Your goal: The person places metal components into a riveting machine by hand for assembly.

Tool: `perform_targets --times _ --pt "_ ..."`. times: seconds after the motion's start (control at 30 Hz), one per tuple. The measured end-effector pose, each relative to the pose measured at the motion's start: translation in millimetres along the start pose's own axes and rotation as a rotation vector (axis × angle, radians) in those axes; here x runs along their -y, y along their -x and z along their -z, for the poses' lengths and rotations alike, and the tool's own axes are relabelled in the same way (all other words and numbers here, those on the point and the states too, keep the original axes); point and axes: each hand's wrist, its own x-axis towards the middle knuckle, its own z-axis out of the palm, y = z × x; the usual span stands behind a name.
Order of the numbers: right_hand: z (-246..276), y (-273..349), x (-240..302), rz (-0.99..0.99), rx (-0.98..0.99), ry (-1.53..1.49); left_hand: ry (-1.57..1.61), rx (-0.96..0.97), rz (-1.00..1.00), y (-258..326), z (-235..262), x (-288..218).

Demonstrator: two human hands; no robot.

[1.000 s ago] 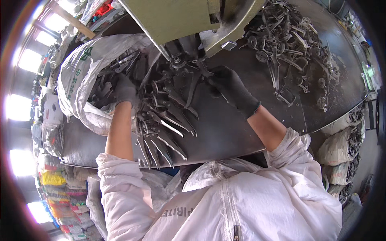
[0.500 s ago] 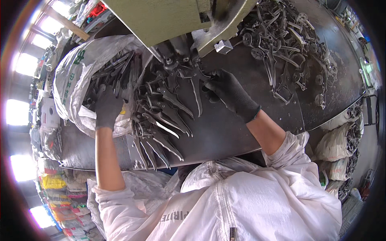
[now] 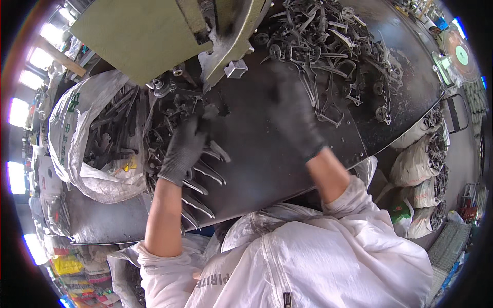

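Both hands had shifted since half a second earlier: the left hand (image 3: 186,146) was out of the white woven bag (image 3: 64,136) and over the curved metal handles (image 3: 221,151) heaped beside it, and the right hand (image 3: 294,110) had left the machine and swung over near the loose pile of metal parts (image 3: 318,43). Left fingers reached forward in a dark glove, slightly bent I think, but I couldn't tell if they pinched anything. Right one was gloved too and so smeared by motion that I honestly couldn't say whether it was spread, closed or carrying something. Handles lay left of centre on the dark bench (image 3: 257,154), bright edges fanned toward the person, between bag and left wrist; the other pile sat at the far right. My read: it was a changeover between pieces, away from the olive-green machine (image 3: 138,36), and the next move called for picking one handle out of that tangle without dragging its neighbours. Further out, filled sacks (image 3: 417,164) were stacked below the bench's right edge. As for writing, the bag had green printed characters and the white jacket (image 3: 323,251) grey block letters across the chest; no maker's label I could make out on the machine.
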Motion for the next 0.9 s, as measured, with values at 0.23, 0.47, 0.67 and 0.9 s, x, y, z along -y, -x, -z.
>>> perform_targets --times 0.23,0.47,0.67,0.9 --pt "56.9 -40.6 -66.9 -0.183 -0.063 0.16 0.33 0.027 0.607 -9.1 -2.9 13.3" --pt "11.7 -41.9 22.1 -0.534 0.398 -0.775 0.35 -0.063 0.405 -8.3 8.1 -14.7" --pt "14.2 -45.2 64.4 -0.708 0.706 -0.974 0.3 0.092 0.167 -15.7 2.6 11.4" --pt "-14.3 -25.2 45.4 -0.707 0.63 -1.116 0.034 0.165 0.105 -24.6 -8.4 17.3"
